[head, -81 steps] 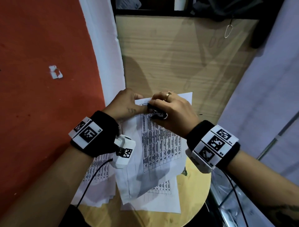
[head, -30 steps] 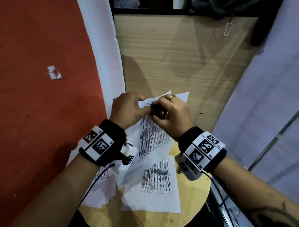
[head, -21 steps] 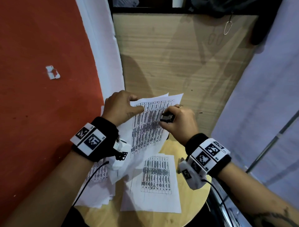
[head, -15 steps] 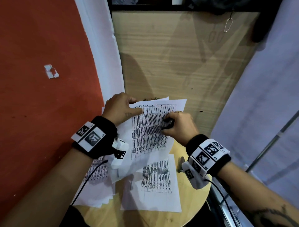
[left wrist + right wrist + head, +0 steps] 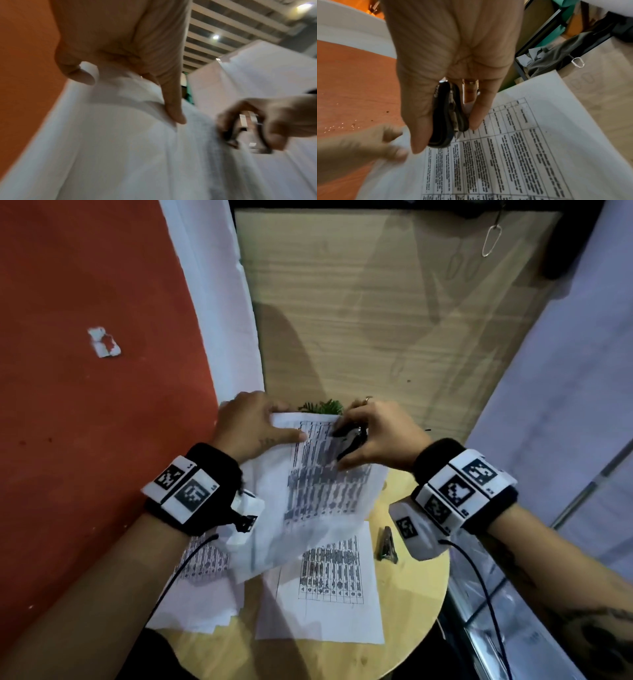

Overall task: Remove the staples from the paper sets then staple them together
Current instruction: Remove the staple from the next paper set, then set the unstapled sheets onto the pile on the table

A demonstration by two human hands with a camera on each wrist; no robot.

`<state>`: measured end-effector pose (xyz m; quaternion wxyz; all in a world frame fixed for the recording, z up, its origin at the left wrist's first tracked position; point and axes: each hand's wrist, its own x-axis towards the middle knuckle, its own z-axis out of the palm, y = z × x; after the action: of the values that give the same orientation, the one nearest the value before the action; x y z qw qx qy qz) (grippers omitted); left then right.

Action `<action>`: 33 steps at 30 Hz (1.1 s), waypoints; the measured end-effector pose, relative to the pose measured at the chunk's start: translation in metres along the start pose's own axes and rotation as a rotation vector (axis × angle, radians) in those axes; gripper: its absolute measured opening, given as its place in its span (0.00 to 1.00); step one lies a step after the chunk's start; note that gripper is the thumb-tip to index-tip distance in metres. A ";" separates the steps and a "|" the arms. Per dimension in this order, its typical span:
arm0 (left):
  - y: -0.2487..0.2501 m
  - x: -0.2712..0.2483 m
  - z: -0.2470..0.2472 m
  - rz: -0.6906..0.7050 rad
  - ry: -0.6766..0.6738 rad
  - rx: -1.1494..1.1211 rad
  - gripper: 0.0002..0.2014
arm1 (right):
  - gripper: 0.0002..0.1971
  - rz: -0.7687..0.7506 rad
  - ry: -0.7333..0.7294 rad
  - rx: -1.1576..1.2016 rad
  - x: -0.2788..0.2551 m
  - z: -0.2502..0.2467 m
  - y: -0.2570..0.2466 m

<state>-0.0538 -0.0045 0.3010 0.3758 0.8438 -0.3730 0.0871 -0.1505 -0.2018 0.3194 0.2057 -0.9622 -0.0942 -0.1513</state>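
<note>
Left hand [image 5: 251, 428] pinches the top left corner of a white printed-table paper set [image 5: 322, 484], lifted above the round wooden table [image 5: 416, 604]. Right hand [image 5: 378, 433] grips a black metal-jawed staple remover [image 5: 447, 120] against the set's top edge; other printed sheets [image 5: 329, 583] lie flat below.

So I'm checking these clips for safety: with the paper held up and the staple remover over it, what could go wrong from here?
1. The left hand pinches only the top corner of the lifted paper set; a pull from the staple remover in the right hand could tear it.
2. The left thumb lies close to the remover and could be nipped.
3. The lifted set hangs over loose sheets on the round table; sets may get mixed.
</note>
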 end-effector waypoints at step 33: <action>-0.305 -0.119 0.026 -1.164 -0.123 0.163 0.20 | 0.16 0.905 -0.261 0.697 -0.086 0.214 0.126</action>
<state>0.0707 0.1784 0.0586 0.2734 0.9394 0.1383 -0.1539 -0.1466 -0.2345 0.0587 0.5409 -0.7929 0.2575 0.1113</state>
